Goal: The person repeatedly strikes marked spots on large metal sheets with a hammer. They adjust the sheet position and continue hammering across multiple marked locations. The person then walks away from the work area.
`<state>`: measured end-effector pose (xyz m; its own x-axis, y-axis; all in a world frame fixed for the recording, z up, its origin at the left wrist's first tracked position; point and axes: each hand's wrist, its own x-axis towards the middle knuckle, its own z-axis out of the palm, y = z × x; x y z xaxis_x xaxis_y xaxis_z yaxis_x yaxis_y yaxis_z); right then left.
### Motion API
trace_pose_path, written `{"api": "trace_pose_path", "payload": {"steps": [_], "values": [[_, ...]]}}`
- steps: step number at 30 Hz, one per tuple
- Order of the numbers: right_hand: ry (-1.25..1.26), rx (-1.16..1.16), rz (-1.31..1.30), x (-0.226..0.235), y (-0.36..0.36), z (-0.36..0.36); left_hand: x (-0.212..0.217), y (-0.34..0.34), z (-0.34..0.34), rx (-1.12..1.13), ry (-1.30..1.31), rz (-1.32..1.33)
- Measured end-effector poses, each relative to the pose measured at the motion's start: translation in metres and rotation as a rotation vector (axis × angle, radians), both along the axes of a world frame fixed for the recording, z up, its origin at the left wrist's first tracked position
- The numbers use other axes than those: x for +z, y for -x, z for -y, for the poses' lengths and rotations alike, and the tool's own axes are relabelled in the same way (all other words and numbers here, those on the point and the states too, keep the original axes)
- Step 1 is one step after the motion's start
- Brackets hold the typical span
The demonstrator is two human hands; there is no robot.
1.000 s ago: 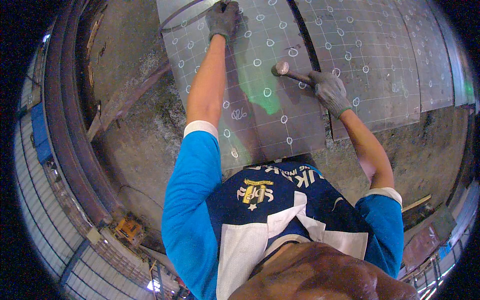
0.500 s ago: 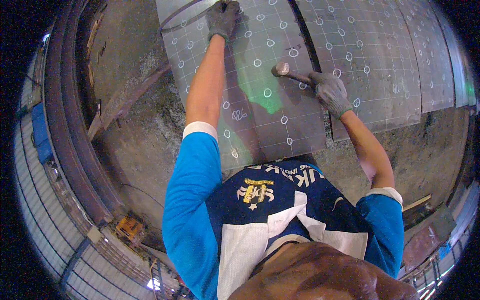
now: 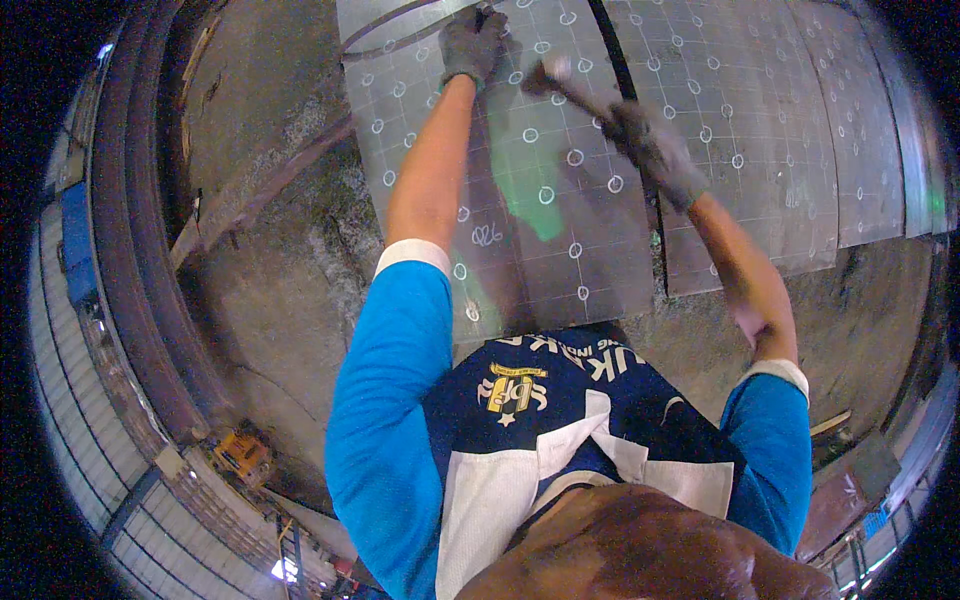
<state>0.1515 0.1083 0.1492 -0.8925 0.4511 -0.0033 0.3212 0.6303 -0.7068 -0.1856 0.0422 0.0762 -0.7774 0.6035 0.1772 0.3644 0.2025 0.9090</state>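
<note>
Over the far half of a grey metal plate (image 3: 540, 285), a hammer (image 3: 575, 94) lies between the person's two gloved hands, its head just to the right of the left hand (image 3: 472, 48) and its handle slanting near and right. The right hand (image 3: 652, 150) is closed around that handle; slight blur leaves it unclear whether the hammer head touches the metal. The left hand rests at the far side of the plate, fingers curled; whether they grip anything cannot be told.

Edges: the plate's left side borders a rough floor (image 3: 270, 300), and its near side ends just in front of the person's torso (image 3: 620, 400). To the right, a dark gap (image 3: 615, 50) parts it from a second plate (image 3: 750, 225); the right forearm reaches over that plate's left portion. A strip of marked metal shows between the hands and runs toward the near edge.

Surface: thin lines form a grid with white circles (image 3: 546, 195), crossed by a green patch of light (image 3: 540, 218). Room: long dark beams (image 3: 135, 200) curve along the left, with a yellow machine (image 3: 240, 455) near left and a ribbed wall (image 3: 62, 350) beyond.
</note>
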Motion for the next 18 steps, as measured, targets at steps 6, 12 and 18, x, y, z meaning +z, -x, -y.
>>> {"api": "trace_pose_path", "payload": {"steps": [6,12,18], "values": [[0.175,-0.267,-0.398,0.111,0.094,-0.013,0.02,-0.016,0.008,-0.028,0.019,0.143],[-0.188,-0.132,-0.422,0.002,0.15,-0.079,0.02,-0.027,-0.007,-0.043,-0.003,-0.007],[0.079,-0.093,0.107,0.006,0.041,-0.027,-0.018,0.014,0.012,0.023,0.248,-0.35]]}}
